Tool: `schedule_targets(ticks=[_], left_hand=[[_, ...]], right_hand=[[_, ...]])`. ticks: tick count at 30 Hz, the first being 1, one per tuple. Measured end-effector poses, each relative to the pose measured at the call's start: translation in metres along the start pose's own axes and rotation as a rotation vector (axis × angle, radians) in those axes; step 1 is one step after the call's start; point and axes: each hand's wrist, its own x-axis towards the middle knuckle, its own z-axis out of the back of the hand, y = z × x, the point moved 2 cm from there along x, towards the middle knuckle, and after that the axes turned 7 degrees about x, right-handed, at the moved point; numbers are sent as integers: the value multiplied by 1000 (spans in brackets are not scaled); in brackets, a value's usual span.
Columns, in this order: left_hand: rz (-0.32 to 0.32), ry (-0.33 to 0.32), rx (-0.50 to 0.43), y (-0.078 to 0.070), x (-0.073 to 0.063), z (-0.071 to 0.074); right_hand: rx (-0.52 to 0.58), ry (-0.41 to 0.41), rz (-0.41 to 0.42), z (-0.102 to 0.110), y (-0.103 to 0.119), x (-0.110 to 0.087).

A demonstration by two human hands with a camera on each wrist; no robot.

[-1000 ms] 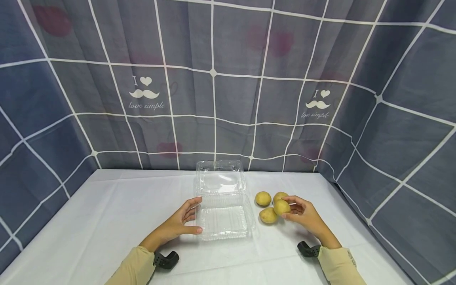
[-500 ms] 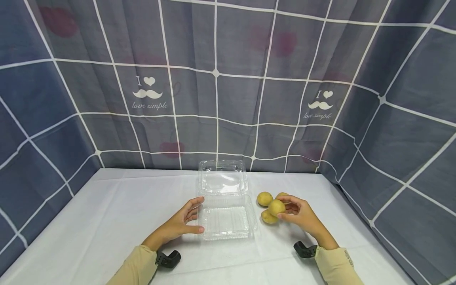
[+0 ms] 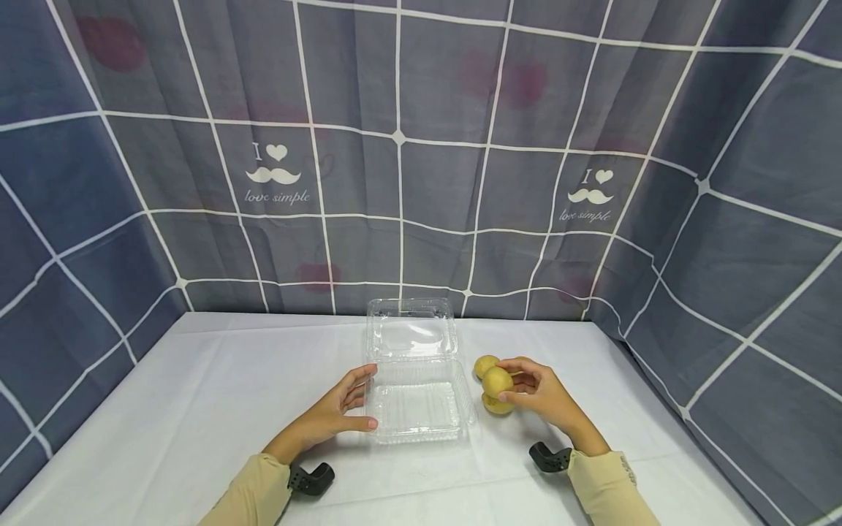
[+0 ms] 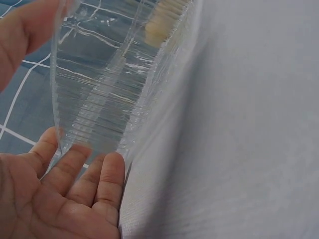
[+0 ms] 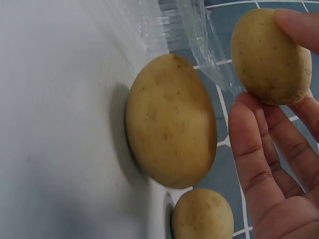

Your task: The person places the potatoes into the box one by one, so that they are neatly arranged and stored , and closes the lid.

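A clear plastic clamshell container (image 3: pixel 421 440) lies opened out on the table, its lid (image 3: pixel 411 336) folded back toward the curtain. My left hand (image 3: pixel 327 415) rests at its left side, with fingertips and thumb spread along the wall, as the left wrist view also shows. Between thumb and fingers, my right hand (image 3: pixel 547 398) pinches a yellow-brown potato (image 5: pixel 271 55), raised over the other potatoes. One potato (image 3: pixel 485 364) lies behind it, another (image 3: pixel 498 405) partly underneath in the head view. The right wrist view shows two on the cloth, a large potato (image 5: pixel 169 122) and a smaller-looking one (image 5: pixel 202 216).
A white cloth covers the table (image 3: pixel 250 372). Dark grey-blue checked curtain (image 3: pixel 349 183) encloses the back and both sides, and the container's lid reaches close to the back one. Each wrist wears a black camera mount (image 3: pixel 312 479).
My right hand has moved left with the potato, from the right edge of the group to above the left-hand potatoes, and now hides the rear right one. The left hand stays at the container.
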Motion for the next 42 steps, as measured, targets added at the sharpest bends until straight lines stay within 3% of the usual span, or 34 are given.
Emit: schedule_targets(ticks=[13, 21, 31, 42], left_hand=[[0, 0, 10, 0, 1, 0], [0, -1, -9, 1, 0, 0], [20, -7, 6, 0, 1, 0], [27, -6, 1, -1, 1, 0]], right_hand=[[20, 17, -10, -15, 5, 6], [52, 62, 28, -21, 4, 12], [38, 79, -28, -30, 6, 17], [21, 106, -17, -41, 9, 25]])
